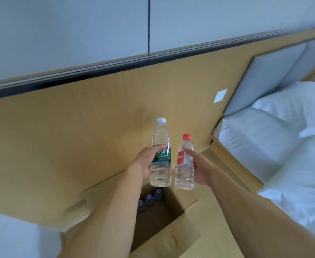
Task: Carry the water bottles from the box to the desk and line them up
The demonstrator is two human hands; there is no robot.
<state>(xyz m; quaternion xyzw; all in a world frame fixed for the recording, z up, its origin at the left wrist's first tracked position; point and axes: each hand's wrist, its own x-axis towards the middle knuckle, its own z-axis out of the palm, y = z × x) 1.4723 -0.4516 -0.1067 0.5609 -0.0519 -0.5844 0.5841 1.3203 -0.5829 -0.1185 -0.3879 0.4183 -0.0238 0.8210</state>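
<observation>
1. Looking down from the head view, both hands are raised above an open cardboard box [171,226], each holding one clear water bottle upright, side by side and just apart.
2. The left hand [145,162] grips the taller bottle [161,155], which has a white cap and a green label; the thumb curls across the label's front and the fingers wrap behind it, out of sight.
3. The right hand [197,168] holds the shorter bottle [185,162], red-capped with a red label; the thumb lies along its right side over the label, and fingertips show at the label's left edge.
4. Both bottle bases hang over the box's far edge, not touching the cardboard.
5. Inside the box, near its far left corner, three dark bottles with purple caps [149,199] stand close together in a short row.
6. The box flaps are folded outward, and the box sits on the floor against a wood-panelled wall [78,127].
7. A white switch plate [220,95] sits on the panel to the upper right.
8. At the right lies a bed [292,155] with white bedding and pillows, just beside the box.
9. No table shows in this view.
</observation>
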